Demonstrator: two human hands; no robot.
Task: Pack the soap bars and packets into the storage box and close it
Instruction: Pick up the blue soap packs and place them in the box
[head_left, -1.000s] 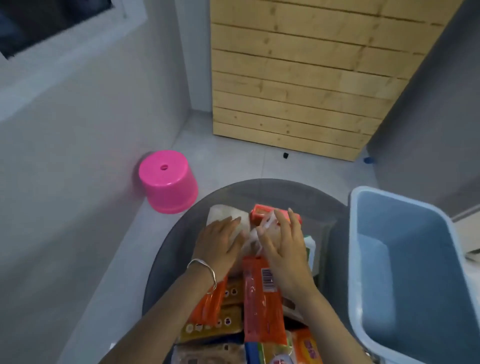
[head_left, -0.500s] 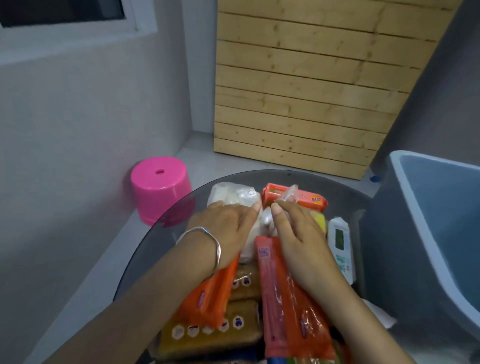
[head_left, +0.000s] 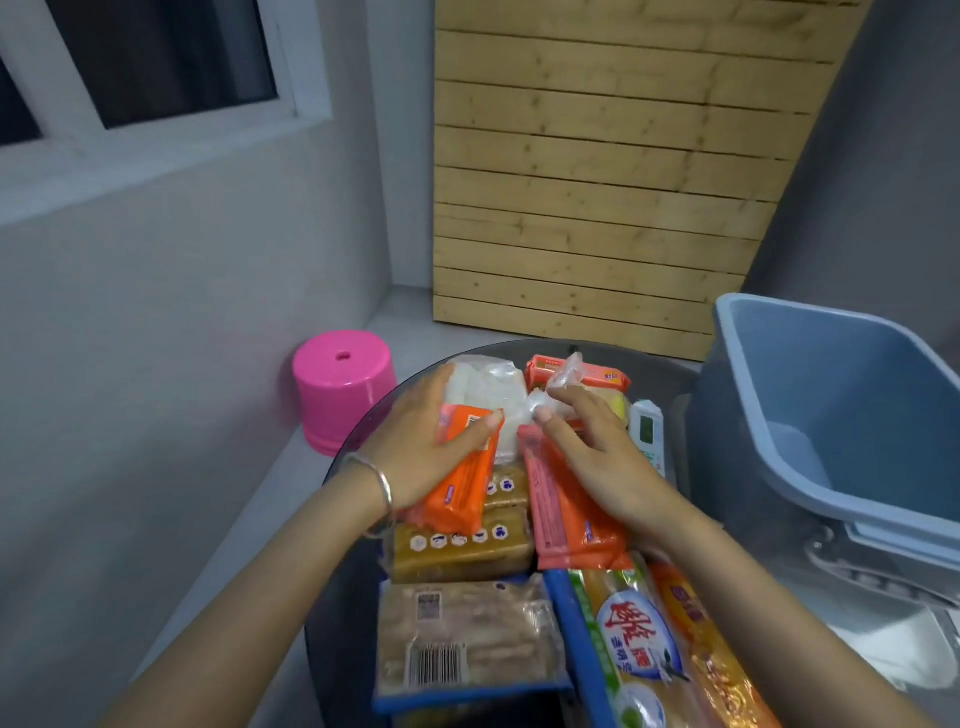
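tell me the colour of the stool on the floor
The stool is bright pink, seen best in the head view.

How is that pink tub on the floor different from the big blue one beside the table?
The pink stool is round, while the blue box is rectangular. The pink stool has its closed top up, with a small hole in the middle. The blue box is open, and nothing shows inside it. The pink stool stands by the wall left of the table, and the blue box is at its right. Both look like plain, single-colour plastic.
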